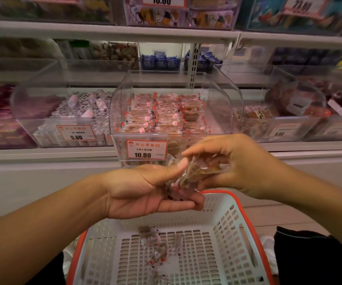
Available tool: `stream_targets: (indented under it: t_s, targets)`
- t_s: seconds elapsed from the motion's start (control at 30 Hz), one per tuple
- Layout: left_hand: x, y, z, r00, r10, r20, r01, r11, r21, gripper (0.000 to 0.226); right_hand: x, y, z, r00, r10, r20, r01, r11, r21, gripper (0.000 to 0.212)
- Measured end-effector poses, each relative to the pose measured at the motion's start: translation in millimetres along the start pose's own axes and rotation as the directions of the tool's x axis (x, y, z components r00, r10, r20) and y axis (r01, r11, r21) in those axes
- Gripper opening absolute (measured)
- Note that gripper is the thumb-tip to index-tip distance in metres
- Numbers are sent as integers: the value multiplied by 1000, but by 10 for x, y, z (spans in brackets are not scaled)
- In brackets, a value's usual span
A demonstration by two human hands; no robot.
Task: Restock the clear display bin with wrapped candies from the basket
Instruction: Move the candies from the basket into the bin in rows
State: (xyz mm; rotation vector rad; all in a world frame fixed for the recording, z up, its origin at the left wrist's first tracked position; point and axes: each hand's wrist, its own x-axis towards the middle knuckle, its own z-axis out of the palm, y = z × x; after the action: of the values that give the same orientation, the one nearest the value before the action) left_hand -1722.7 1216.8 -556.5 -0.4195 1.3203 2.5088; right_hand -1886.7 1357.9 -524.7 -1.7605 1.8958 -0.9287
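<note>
A clear display bin (pixel 225 112) with a 10.80 price tag sits on the middle shelf, holding rows of brown wrapped candies (pixel 161 114). In front of it my left hand (pixel 145 192) lies palm up, its thumb pressing a bunch of wrapped candies (pixel 188 175). My right hand (pixel 233 163) pinches the same bunch from the right. Below both hands stands a white basket (pixel 235 243) with an orange rim. A few loose wrapped candies (pixel 157 247) lie on its floor.
Neighbouring clear bins flank the middle one: one tagged 9.80 (pixel 63 120) with silver and pink sweets on the left, one with dark snacks (pixel 289 114) on the right. More bins fill the shelf above. A dark trouser leg (pixel 309 256) shows at lower right.
</note>
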Motion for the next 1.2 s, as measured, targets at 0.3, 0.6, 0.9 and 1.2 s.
stream_targets:
  t_s: [0.3, 0.6, 0.9, 1.2]
  targets:
    - [53, 88, 1, 998, -33, -51, 34, 999, 25, 37, -7, -15, -110, 997, 13, -81, -13, 1000, 0, 59]
    - [9, 193, -14, 992, -54, 117, 62, 996, -63, 36, 39, 55, -131, 1000, -1, -4, 2, 949, 315, 33]
    - [-27, 187, 19, 992, -38, 117, 40, 999, -17, 35, -16, -5, 162, 983, -46, 176, 34, 997, 74, 91]
    - [-49, 190, 33, 1000, -26, 12, 24, 986, 168, 29, 11, -107, -6, 989, -115, 97, 138, 954, -267, 81]
